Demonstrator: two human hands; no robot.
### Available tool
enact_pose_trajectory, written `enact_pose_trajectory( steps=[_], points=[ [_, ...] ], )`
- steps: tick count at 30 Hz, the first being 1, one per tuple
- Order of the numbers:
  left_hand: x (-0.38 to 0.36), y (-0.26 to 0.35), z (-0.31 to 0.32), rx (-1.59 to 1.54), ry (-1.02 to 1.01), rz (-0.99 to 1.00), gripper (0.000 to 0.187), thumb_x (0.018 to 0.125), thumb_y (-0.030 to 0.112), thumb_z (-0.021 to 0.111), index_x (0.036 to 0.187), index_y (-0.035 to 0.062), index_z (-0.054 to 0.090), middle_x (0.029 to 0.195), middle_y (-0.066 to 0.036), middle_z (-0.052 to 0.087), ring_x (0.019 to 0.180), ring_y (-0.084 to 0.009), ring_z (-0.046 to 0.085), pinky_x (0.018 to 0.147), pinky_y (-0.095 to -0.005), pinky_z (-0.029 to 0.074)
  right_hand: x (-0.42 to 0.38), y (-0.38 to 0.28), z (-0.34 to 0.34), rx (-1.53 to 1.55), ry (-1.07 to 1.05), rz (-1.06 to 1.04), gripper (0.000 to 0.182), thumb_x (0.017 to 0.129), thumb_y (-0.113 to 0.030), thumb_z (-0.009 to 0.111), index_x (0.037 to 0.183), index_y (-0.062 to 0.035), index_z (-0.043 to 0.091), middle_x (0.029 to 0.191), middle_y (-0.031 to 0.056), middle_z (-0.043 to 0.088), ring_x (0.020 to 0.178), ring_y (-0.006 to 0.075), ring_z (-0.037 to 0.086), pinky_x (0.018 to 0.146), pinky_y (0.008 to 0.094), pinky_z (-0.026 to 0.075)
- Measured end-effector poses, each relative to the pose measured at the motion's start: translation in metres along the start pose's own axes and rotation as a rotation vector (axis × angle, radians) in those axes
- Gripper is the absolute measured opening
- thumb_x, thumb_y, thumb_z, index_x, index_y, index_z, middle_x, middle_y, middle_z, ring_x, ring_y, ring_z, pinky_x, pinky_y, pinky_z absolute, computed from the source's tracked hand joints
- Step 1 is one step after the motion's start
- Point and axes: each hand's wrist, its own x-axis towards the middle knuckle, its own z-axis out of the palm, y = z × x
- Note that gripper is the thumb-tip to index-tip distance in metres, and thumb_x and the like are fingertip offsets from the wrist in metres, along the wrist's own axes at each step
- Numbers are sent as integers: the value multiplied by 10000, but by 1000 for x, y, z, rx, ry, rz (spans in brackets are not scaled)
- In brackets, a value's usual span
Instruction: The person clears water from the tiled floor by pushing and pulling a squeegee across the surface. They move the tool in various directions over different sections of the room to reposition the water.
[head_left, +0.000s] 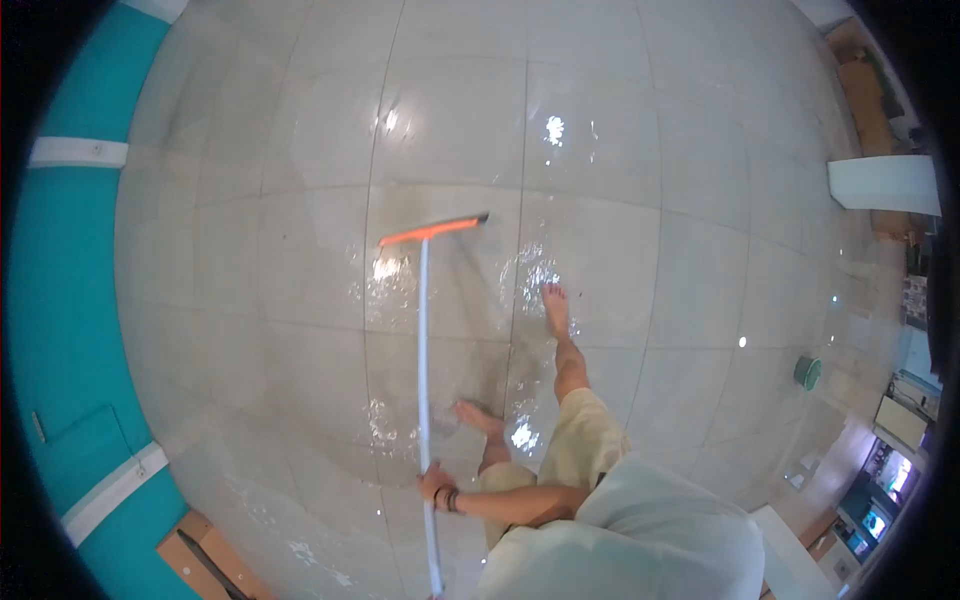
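Wet tiles (600,240), right fingers (429,481) round squeegee pole (423,350) — near end cut off

No readable text, labels, brands, numbers or signs. Lit screens (899,478) at 4 o'clock: content too small and blurred to read. Patterned item (915,298) at 3 o'clock, far edge: any lettering likewise too small.

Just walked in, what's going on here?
A barefoot person is holding a squeegee, the right hand closed around its pale pole. Its orange head appears to rest on the wet tiled floor, ahead of the feet. A green bucket is on the floor, off to the right.
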Motion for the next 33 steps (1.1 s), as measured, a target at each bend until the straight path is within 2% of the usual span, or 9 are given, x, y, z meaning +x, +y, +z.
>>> enact_pose_trajectory(
  steps=[7, 14, 16, 18, 19, 20, 22, 25, 33],
  points=[
    [184, 279, 382, -34, -282, 528, 197, 804, 194, 473, 878, 31, 556, 695, 40, 473, 606, -36, 395, 516, -183, 322, 177, -71, -408, -158, 933, -354, 392, 759, -341, 442, 933, 11, 435, 767, 232, 538, 721, 376, 529, 614, 452, 421],
    [132, 397, 534, -116, -340, 507, 331, 800, 266, 480, 976, -12, 522, 721, 15, 487, 646, -58, 406, 581, -197, 341, 180, -118, -623, -210, 649, -231, 388, 741, -327, 427, 758, 35, 565, 687, 202, 567, 662, 314, 572, 558, 365, 455],
    [138, 360, 513, -90, -297, 479, 297, 796, 289, 487, 909, 19, 540, 647, 41, 444, 547, -44, 371, 472, -196, 297, 195, -82, -582, 29, 558, -193, 334, 722, -264, 436, 715, 44, 567, 679, 203, 568, 659, 287, 584, 542, 348, 461],
    [141, 308, 460, -117, -295, 412, 264, 793, 308, 491, 855, 59, 555, 563, 62, 409, 439, -32, 348, 362, -195, 259, 209, -38, -529, -1051, 431, -495, 243, 680, -172, 452, 755, 14, 589, 733, 173, 586, 724, 230, 587, 629, 314, 469],
    [142, 278, 433, -154, -319, 399, 261, 792, 309, 492, 858, 64, 556, 550, 62, 407, 428, -32, 349, 356, -196, 259, 255, 6, -484, -225, 733, -324, 262, 690, -233, 467, 672, 4, 577, 620, 163, 563, 571, 272, 566, 508, 330, 461],
    [131, 256, 406, -124, -310, 311, 238, 794, 286, 494, 857, 67, 560, 542, 60, 426, 422, -29, 357, 357, -190, 271, 272, 22, -439, -111, 680, -160, 272, 679, -215, 459, 834, -21, 569, 847, 171, 574, 809, 271, 561, 670, 346, 455],
    [121, 186, 362, -97, -221, 255, 213, 795, 269, 493, 853, 76, 562, 547, 61, 439, 417, -28, 366, 349, -186, 276, 243, 78, -364, -648, 1200, -467, 370, 734, -276, 364, 888, 17, 531, 954, 207, 521, 955, 301, 479, 760, 416, 386],
    [77, 88, 301, -66, -171, 208, 252, 797, 255, 490, 939, 55, 553, 599, 58, 470, 521, -18, 403, 444, -178, 321, 117, 107, -261, -114, 450, -132, 369, 756, -253, 417, 917, 79, 399, 886, 264, 517, 855, 370, 508, 702, 440, 416],
    [-31, -176, 146, 95, -38, 241, 330, 789, 194, 489, 1064, 14, 471, 662, 17, 501, 549, -36, 428, 481, -185, 367, -35, 229, -38, -32, 66, 38, 433, 753, -296, 427, 965, 67, 321, 779, 232, 543, 726, 368, 547, 627, 436, 439]
  ],
)
